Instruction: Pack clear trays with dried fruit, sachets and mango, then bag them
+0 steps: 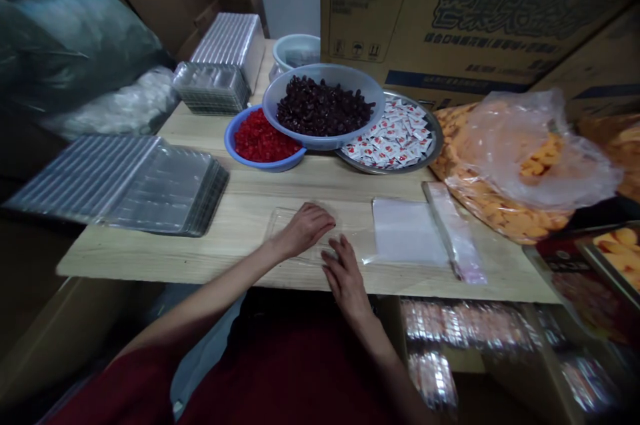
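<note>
A clear plastic tray (278, 221) lies on the wooden table in front of me, partly covered by both hands. My left hand (306, 229) is over the tray with its fingers pressed together. A small dark spot shows at its fingertips, but I cannot make out what is held. Close by on the right, my right hand (346, 280) has its fingers apart over the tray's near right part and holds nothing visible. Beyond the hands stand a blue bowl of red pieces (264, 137), a larger bowl of dark pieces (323, 108) and a metal tray of small white sachets (397, 135).
Clear trays (170, 185) are stacked at the left, with more tray stacks (213, 85) behind. White sheets (407, 230) and a plastic-wrapped strip (455, 232) lie at right. Beyond is a bag of orange pieces (500, 205); a cardboard box (390, 5) stands behind.
</note>
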Available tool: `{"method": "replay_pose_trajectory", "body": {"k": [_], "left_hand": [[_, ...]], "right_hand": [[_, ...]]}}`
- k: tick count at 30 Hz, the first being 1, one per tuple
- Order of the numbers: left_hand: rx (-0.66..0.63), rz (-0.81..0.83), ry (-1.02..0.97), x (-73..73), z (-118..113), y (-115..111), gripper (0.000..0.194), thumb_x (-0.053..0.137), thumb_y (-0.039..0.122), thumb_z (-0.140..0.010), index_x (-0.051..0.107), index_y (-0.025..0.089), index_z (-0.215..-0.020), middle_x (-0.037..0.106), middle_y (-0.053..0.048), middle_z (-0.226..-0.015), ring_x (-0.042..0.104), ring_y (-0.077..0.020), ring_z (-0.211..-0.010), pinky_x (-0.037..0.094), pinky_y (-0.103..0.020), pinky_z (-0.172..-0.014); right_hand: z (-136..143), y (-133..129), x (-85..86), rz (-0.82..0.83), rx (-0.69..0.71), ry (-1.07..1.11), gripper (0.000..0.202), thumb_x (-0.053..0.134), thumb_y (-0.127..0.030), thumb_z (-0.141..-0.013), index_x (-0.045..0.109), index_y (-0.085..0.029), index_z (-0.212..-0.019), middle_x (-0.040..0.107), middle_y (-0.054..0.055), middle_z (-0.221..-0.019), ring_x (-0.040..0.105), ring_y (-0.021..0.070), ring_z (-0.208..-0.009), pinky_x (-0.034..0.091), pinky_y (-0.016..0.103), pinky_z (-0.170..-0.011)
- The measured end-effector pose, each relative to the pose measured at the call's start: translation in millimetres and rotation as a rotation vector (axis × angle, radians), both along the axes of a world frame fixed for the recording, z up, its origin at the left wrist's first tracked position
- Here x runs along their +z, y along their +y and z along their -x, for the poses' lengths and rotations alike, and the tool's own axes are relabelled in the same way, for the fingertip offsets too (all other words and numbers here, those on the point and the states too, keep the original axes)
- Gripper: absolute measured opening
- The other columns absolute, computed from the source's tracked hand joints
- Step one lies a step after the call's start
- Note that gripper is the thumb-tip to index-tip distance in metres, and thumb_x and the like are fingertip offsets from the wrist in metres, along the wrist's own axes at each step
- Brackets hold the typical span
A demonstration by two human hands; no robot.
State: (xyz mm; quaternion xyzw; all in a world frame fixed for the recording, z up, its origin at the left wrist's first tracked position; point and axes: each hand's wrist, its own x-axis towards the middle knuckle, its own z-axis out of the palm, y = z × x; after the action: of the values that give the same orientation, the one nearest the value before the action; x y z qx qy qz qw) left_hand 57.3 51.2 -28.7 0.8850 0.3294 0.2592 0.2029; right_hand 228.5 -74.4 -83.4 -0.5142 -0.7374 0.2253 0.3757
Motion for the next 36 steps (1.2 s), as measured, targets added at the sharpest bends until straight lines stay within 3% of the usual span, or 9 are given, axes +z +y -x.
{"method": "replay_pose_trajectory", "body": {"k": [2,4,8,12,15,18,24,31,36], "left_hand": [[-0.002,-0.012,0.051,-16.4,-2.0,-1.9,0.020,0.055,0.025,-0.100,0.074,0.022,-0.094,0.075,-0.008,-0.094,0.063,-0.0225,-0.097,0.042,-0.041,-0.093],[0.001,-0.016,0.059,-14.9,1.0,-1.3,0.017,0.059,0.027,-0.098,0.075,0.023,-0.093,0.075,-0.008,-0.099,0.061,-0.0245,-0.105,0.041,-0.042,-0.096],[0.135,-0.071,-0.086,24.1,27.8,18.2,0.015,0.061,0.030,-0.097,0.074,0.024,-0.096,0.075,-0.007,-0.106,0.062,-0.0251,-0.107,0.042,-0.043,-0.098],[0.637,-0.160,-0.158,58.1,69.0,84.9,0.015,0.058,0.030,-0.095,0.070,0.022,-0.097,0.071,-0.008,-0.103,0.062,-0.0252,-0.102,0.046,-0.042,-0.097],[0.670,0.014,0.100,57.2,86.5,141.3,0.009,0.068,0.027,-0.083,0.070,0.019,-0.087,0.071,-0.009,-0.097,0.064,-0.0269,-0.096,0.048,-0.040,-0.091],[0.634,0.228,0.206,45.8,91.0,172.2,0.009,0.070,0.027,-0.079,0.068,0.019,-0.077,0.072,-0.009,-0.085,0.067,-0.0264,-0.087,0.049,-0.036,-0.081],[0.620,0.219,0.098,36.1,94.9,173.5,0.018,0.070,0.037,-0.078,0.069,0.020,-0.079,0.074,-0.008,-0.084,0.068,-0.0243,-0.082,0.051,-0.034,-0.078],[0.516,0.273,0.169,50.8,94.8,183.5,0.009,0.072,0.028,-0.068,0.066,0.021,-0.068,0.073,-0.006,-0.076,0.067,-0.0239,-0.077,0.051,-0.033,-0.077],[0.678,0.165,-0.024,55.5,103.1,184.5,0.017,0.069,0.034,-0.076,0.069,0.018,-0.076,0.073,-0.006,-0.078,0.067,-0.0245,-0.079,0.051,-0.036,-0.082]], "right_hand": [[-2.1,1.5,1.1,0.002,0.024,-0.006,0.034,0.053,-0.014,-0.100,0.068,-0.026,-0.129,0.056,0.010,-0.149,0.032,0.0266,-0.155,0.035,0.057,-0.124],[-4.4,2.8,1.1,0.001,0.029,-0.013,0.033,0.054,-0.014,-0.100,0.068,-0.025,-0.128,0.057,0.011,-0.148,0.034,0.0273,-0.154,0.033,0.059,-0.125],[-9.2,3.4,0.5,-0.014,0.034,-0.018,0.034,0.056,-0.016,-0.100,0.066,-0.024,-0.131,0.057,0.011,-0.149,0.034,0.0290,-0.154,0.030,0.063,-0.125],[-11.5,2.6,6.5,-0.046,0.017,0.038,0.042,0.060,-0.019,-0.099,0.058,-0.027,-0.140,0.049,0.010,-0.156,0.035,0.0292,-0.153,0.028,0.065,-0.125],[-12.0,3.5,14.5,-0.084,-0.024,0.095,0.042,0.058,-0.015,-0.099,0.058,-0.028,-0.140,0.049,0.011,-0.155,0.038,0.0288,-0.151,0.033,0.064,-0.123],[-14.0,4.5,20.3,-0.084,-0.055,0.115,0.039,0.056,-0.012,-0.099,0.061,-0.026,-0.135,0.054,0.012,-0.150,0.042,0.0285,-0.149,0.038,0.062,-0.121],[-16.5,2.1,20.0,-0.089,-0.101,0.176,0.033,0.055,-0.011,-0.099,0.067,-0.023,-0.127,0.062,0.014,-0.140,0.050,0.0278,-0.143,0.050,0.055,-0.114],[-6.2,5.2,22.4,-0.110,-0.086,0.205,0.030,0.055,-0.012,-0.099,0.070,-0.023,-0.123,0.067,0.014,-0.130,0.059,0.0271,-0.135,0.055,0.051,-0.109],[-9.3,4.6,30.1,-0.098,-0.108,0.228,0.032,0.055,-0.011,-0.099,0.070,-0.024,-0.123,0.067,0.013,-0.130,0.063,0.0248,-0.129,0.056,0.048,-0.108]]}}
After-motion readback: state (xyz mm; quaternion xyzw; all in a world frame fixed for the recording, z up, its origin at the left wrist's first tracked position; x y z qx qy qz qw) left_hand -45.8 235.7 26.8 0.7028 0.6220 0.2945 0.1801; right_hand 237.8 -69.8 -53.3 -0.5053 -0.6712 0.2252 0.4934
